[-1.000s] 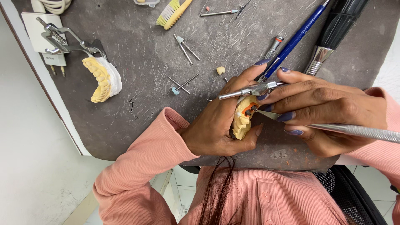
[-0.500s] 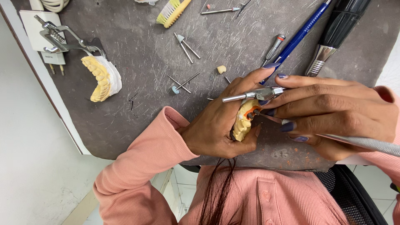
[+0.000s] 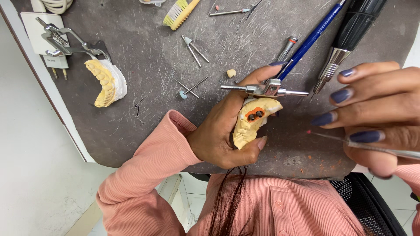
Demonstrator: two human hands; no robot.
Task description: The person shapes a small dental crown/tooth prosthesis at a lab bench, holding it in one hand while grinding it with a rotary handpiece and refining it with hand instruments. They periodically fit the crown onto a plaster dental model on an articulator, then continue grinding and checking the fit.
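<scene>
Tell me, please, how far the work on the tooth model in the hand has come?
Done: the tooth model holds an orange wax patch around two dark sockets. In hand: the left hand grips the model, and the right hand holds a thin metal tool, its reddish tip apart from the model. Left, probably: more shaping of the wax; a second model lies on the desk, untouched.

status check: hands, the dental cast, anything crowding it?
Left hand grips yellow dental cast. Right hand holds thin metal tool, tip clear of cast. Burs lie apart.
</scene>
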